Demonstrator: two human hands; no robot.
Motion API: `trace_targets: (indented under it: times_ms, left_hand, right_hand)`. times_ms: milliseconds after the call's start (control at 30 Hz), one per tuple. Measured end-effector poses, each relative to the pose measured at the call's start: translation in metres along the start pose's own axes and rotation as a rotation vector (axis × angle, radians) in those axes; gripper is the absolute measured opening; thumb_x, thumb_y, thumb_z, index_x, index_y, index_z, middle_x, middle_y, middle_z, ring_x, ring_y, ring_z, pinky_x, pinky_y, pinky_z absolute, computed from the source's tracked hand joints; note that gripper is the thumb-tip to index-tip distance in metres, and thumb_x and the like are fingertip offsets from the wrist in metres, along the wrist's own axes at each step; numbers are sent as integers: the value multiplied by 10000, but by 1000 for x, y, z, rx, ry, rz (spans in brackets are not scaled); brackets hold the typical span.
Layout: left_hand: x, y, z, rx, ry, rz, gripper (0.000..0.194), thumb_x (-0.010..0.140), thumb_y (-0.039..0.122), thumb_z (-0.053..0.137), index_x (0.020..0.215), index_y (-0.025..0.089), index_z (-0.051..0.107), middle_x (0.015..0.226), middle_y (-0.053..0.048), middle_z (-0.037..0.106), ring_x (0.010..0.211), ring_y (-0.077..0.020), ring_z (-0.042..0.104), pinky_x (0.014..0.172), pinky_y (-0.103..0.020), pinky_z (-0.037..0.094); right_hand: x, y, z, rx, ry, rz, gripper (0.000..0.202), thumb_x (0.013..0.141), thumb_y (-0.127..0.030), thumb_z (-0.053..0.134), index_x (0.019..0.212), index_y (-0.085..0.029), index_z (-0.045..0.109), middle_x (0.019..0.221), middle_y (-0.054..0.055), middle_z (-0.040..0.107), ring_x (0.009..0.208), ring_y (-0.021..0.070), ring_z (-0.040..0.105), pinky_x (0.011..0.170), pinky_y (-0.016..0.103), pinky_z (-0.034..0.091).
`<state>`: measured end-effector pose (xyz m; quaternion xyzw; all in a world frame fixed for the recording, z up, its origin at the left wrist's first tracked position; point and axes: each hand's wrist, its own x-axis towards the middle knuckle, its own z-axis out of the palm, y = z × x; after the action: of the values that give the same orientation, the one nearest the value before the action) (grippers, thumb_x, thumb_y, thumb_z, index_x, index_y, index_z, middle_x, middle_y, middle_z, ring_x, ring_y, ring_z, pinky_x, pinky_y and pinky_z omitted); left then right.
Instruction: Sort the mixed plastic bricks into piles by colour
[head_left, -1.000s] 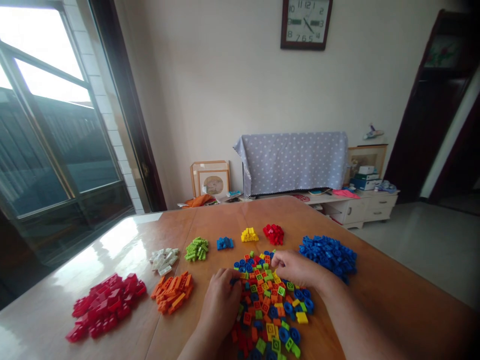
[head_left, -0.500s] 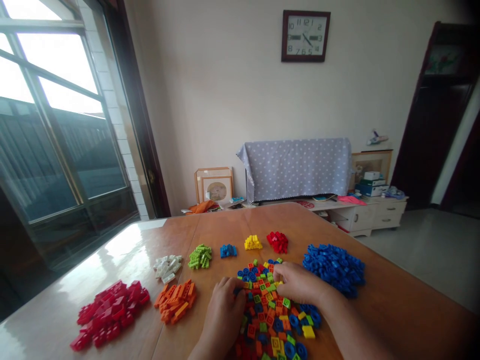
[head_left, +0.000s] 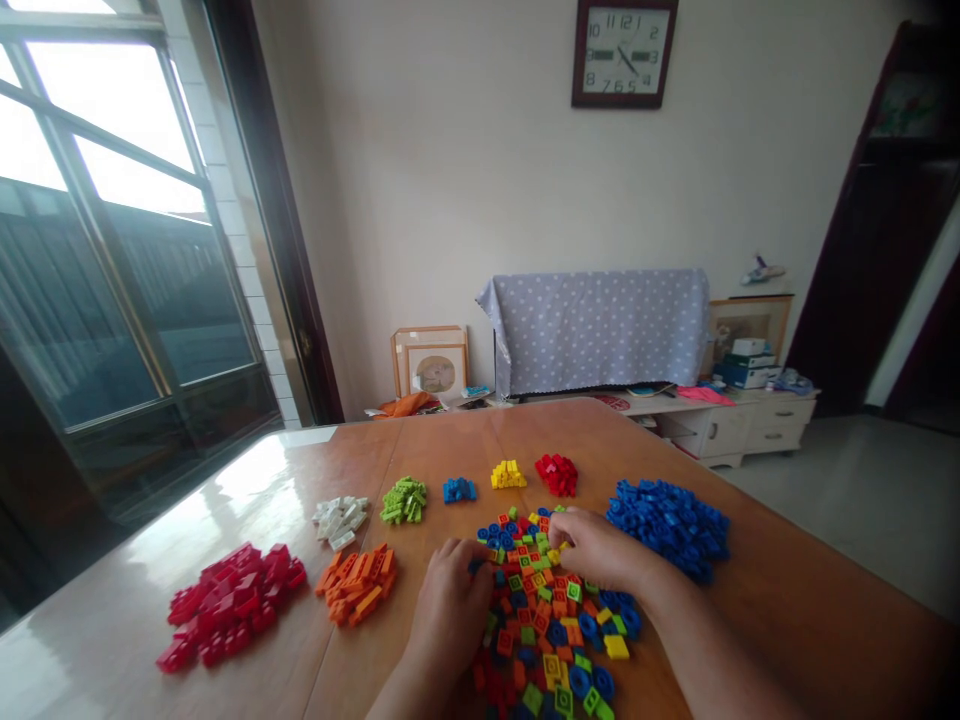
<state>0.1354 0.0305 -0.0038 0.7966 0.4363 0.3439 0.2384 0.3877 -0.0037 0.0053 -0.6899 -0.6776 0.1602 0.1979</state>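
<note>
A mixed heap of small toy building bricks [head_left: 551, 610] in orange, green, yellow, red and blue spreads between my hands, round blue pieces among them. At the heap's left edge, my left hand [head_left: 456, 590] has its fingers curled together, with a bit of dark blue [head_left: 475, 565] showing by the fingertips. My right hand [head_left: 596, 548] reaches in from the right, its thumb and fingers bent closed at the far side of the heap. Beside those fingertips lies a yellow brick [head_left: 555, 555]. Whatever either hand pinches is hidden by the fingers.
Sorted brick piles ring the wooden table [head_left: 420, 640]: dark pink [head_left: 232, 605], orange [head_left: 358, 583], white [head_left: 341, 522], lime green [head_left: 404, 499], small blue [head_left: 459, 490], yellow [head_left: 508, 474], red [head_left: 557, 475] and large blue [head_left: 669, 527]. A low cabinet [head_left: 750, 428] stands beyond.
The view has tilted slightly down and the table things sit a little higher in the picture. Both hands stay at about the same places over the heap, fingers still curled.
</note>
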Motion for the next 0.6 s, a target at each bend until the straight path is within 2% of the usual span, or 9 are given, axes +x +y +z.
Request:
trace_targets:
  times_ms: [133,267,367,600]
  left_hand:
    - [-1,0,-1,2,-3,-4,181,871,284,514,928,220,674,974,-61,655,948,-228,595,823,-324,441]
    - [-1,1,-2,-2,-7,-6,187,879,286,506,938,220,671,982,-63,651,950,-229,594,834,-334,442]
    - [-1,1,-1,-10,1,-7,184,870,282,514,932,219,675,973,-67,652,948,-230,597,834,-336,446]
    - [0,-5,3,-19,9,-5,178,862,259,523,925,223,686,976,-66,662,946,-224,611,825,-326,453]
  right_hand:
    - [0,2,-1,18,9,6,200,680,-41,516,787,-187,603,861,-2,600,778,130,526,647,220,297]
    - [-1,0,-2,4,-12,11,148,687,-114,601,810,-195,595,856,-4,598,792,145,526,639,228,288]
    - [-1,-2,-2,-20,-23,23,182,668,-149,644,832,-205,589,857,-9,598,792,151,521,637,234,271]
    - [0,-11,5,-141,10,57,218,637,-80,589,810,-208,555,820,-1,591,767,154,506,610,261,200]
